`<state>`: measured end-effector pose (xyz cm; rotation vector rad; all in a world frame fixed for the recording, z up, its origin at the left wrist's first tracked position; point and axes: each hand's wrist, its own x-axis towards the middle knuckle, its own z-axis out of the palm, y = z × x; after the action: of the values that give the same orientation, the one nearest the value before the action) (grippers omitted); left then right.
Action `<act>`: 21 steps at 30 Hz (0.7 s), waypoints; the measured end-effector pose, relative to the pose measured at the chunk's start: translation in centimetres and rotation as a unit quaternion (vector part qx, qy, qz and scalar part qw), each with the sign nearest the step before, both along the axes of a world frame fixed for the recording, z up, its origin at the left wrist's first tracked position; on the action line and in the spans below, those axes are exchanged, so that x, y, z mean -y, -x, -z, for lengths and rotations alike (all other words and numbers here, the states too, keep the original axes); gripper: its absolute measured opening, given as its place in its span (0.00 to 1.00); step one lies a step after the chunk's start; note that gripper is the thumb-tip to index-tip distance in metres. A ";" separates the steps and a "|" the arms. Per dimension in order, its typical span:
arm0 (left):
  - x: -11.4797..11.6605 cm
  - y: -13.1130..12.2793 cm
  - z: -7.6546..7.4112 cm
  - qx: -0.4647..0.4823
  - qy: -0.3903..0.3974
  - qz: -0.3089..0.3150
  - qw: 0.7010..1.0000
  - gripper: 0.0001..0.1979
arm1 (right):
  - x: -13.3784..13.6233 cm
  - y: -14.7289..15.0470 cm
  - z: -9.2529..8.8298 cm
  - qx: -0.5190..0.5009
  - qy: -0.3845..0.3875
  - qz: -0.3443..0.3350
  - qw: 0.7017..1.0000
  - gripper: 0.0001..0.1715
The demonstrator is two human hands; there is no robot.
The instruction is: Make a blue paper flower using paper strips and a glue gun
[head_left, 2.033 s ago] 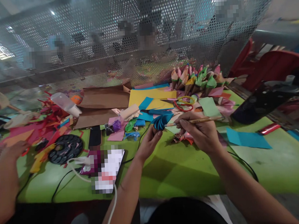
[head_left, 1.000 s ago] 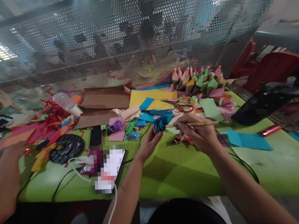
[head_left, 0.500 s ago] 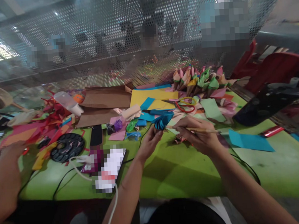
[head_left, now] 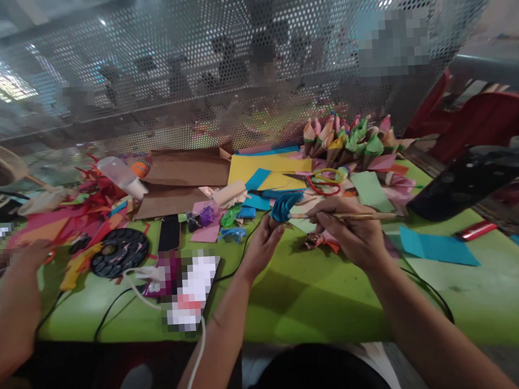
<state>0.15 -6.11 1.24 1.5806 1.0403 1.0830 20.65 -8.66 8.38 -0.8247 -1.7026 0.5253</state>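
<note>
Near the middle of the green table, my left hand (head_left: 265, 244) is closed on a folded, pleated blue paper piece (head_left: 284, 206). Just to the right, my right hand (head_left: 352, 230) grips a thin wooden stick (head_left: 374, 216), held almost level, its left end at the blue paper's edge. Below the stick, a small crumpled reddish paper piece (head_left: 316, 239) lies on the table. Behind the hands are scissors with yellow and red handles (head_left: 326, 182) and yellow paper (head_left: 240, 167).
Paper cones (head_left: 352, 140) stand at the back right, near a dark bottle (head_left: 450, 187). A lit phone (head_left: 195, 291), a black round tray (head_left: 120, 252) and a yellow glue gun (head_left: 78, 268) lie left. Another person's arm (head_left: 19, 300) reaches in at far left.
The blue paper has turned slightly in my left hand, showing its pleats more. My right hand has moved slightly right, and the stick now lies more level. The view has shifted a little.
</note>
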 end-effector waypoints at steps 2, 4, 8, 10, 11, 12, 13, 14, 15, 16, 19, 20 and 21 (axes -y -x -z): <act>0.1 0.1 -0.1 -0.026 -0.004 -0.005 1.000 0.21 | -0.1 0.3 0.3 -0.004 0.015 -0.014 1.000 0.06; 0.2 0.1 -0.2 -0.037 -0.007 -0.004 0.999 0.21 | -0.2 0.6 0.6 0.000 0.024 -0.013 1.000 0.06; 0.1 0.0 0.1 -0.032 -0.020 0.017 0.999 0.22 | -0.4 0.9 1.0 0.012 0.038 0.000 0.999 0.07; 0.0 0.0 0.2 -0.038 -0.026 0.018 0.999 0.21 | -0.5 0.9 1.0 0.012 0.047 0.000 0.999 0.08; 0.0 0.0 0.2 -0.043 -0.028 0.016 0.999 0.21 | -0.5 0.8 1.0 0.010 0.054 -0.001 0.999 0.08; 0.0 0.0 0.2 -0.049 -0.030 0.014 0.998 0.21 | -0.5 0.8 1.1 0.006 0.062 -0.002 0.998 0.09; 0.0 0.1 0.2 -0.054 -0.031 0.012 0.998 0.21 | -0.5 0.8 1.1 0.000 0.073 -0.005 0.997 0.09; 0.0 0.1 0.3 -0.057 -0.032 0.010 0.998 0.21 | -0.6 0.8 1.1 -0.007 0.087 -0.012 0.996 0.10; 0.0 0.1 0.3 -0.060 -0.032 0.008 0.998 0.21 | -0.6 0.8 1.2 -0.016 0.102 -0.020 0.994 0.11; 0.0 0.1 0.4 -0.062 -0.032 0.005 0.998 0.20 | -0.7 0.8 1.2 -0.025 0.117 -0.029 0.992 0.12; -0.1 0.1 0.5 -0.069 -0.026 -0.003 0.997 0.20 | -0.9 0.8 1.4 -0.045 0.145 -0.049 0.987 0.15; -0.1 0.1 0.6 -0.071 -0.024 -0.003 0.997 0.19 | -1.0 0.8 1.4 -0.048 0.148 -0.052 0.986 0.15; -0.1 0.1 0.6 -0.073 -0.022 -0.002 0.997 0.19 | -1.0 0.7 1.4 -0.049 0.150 -0.052 0.986 0.14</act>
<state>0.09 -6.03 0.62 1.7145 1.1227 1.0118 19.92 -7.66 6.98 -0.9109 -1.6030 0.8961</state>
